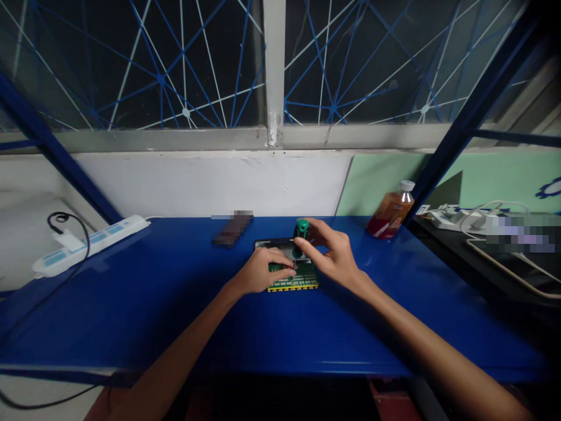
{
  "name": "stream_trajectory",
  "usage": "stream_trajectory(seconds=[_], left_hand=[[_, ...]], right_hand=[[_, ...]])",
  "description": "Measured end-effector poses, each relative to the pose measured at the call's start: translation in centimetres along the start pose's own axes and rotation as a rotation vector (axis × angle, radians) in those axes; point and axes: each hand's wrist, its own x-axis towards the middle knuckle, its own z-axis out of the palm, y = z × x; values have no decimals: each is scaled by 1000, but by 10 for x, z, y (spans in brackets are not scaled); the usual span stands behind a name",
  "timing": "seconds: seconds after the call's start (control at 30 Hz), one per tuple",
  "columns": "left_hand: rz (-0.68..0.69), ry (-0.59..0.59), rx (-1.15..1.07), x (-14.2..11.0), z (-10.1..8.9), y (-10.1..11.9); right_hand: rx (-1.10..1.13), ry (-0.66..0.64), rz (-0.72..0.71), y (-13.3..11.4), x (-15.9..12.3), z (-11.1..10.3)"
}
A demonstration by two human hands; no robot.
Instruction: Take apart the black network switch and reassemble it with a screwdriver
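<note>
In the head view, my right hand (pixel 331 251) grips the green-and-black handle of a screwdriver (pixel 301 231), held upright with its shaft pointing down. Below it a green circuit board (pixel 307 276) with a yellow front edge lies on the table. My left hand (pixel 263 270) rests over the board's left side, thumb and fingers pinched close beside the screwdriver's tip. What sits between those fingertips is too small to make out. Behind the board, a dark-rimmed, grey-faced piece (pixel 276 243) shows partly, the rest covered by my hands.
The blue table (pixel 184 327) holds a dark blurred-out object (pixel 232 229) at the back. A drink bottle (pixel 391 211) stands at the back right. On the left lies a white power strip (pixel 94 242) with a black cable. Pale cables (pixel 495 248) lie on a dark surface at right.
</note>
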Motion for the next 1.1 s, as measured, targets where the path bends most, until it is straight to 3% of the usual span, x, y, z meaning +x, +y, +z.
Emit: stream_trajectory(seconds=[0.43,0.73,1.1], left_hand=[[-21,-18,48,-1,3,-8],[-1,52,29,0,9,-7],[44,6,33,1,9,-4]], right_hand=[[73,-58,-21,5,-7,5],[45,-59,-13,5,-8,8],[58,-252,-24,-2,-5,1]])
